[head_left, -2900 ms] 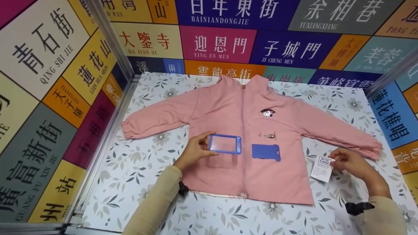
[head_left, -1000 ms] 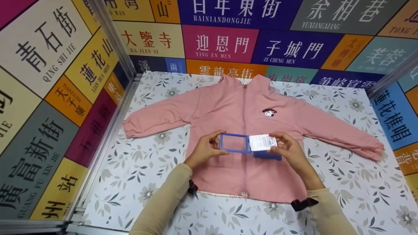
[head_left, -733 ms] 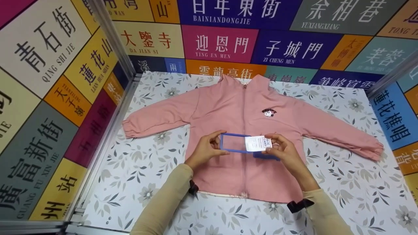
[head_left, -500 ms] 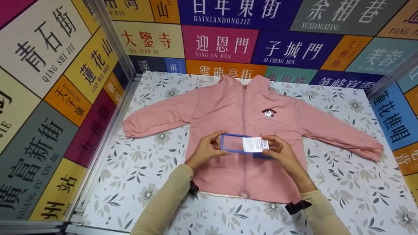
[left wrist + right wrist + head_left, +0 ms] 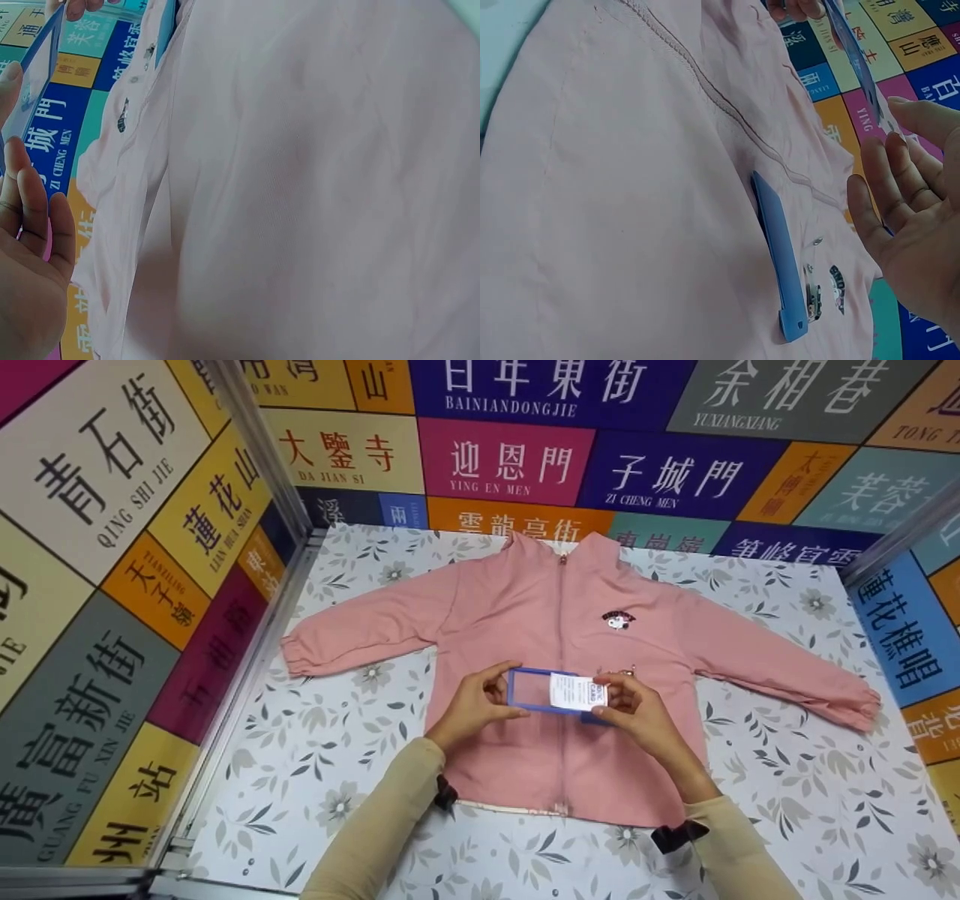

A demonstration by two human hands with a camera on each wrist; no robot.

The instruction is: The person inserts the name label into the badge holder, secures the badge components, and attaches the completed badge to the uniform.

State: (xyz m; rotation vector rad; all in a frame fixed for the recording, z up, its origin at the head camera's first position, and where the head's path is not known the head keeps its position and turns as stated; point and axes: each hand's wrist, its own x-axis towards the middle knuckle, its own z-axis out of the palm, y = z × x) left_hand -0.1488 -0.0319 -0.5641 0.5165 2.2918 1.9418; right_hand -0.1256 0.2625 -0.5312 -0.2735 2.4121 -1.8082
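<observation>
Between my left hand's (image 5: 469,709) thumb and fingers is the left end of a blue-rimmed badge holder (image 5: 538,709) with a clear window. My right hand (image 5: 641,712) pinches the right end of a white printed card (image 5: 574,691). The card overlaps the right part of the holder; whether it sits inside the rim I cannot tell. Both are held above a pink zip jacket (image 5: 502,615). On the jacket, partly behind my right hand, lies a flat blue panel (image 5: 780,255), seen whole in the right wrist view. A small metal clip (image 5: 624,672) lies just beyond it.
The jacket is spread flat with both sleeves out on a white, leaf-patterned table (image 5: 360,727). Coloured panels with street names (image 5: 502,461) rise at the back and sides, joined by metal posts (image 5: 262,450). A small dark and white emblem (image 5: 618,619) marks the jacket's chest.
My right hand has brought the card from the jacket's lower right to the holder, then slid it leftward across it. My left hand moved slightly right and has since stayed nearly still.
</observation>
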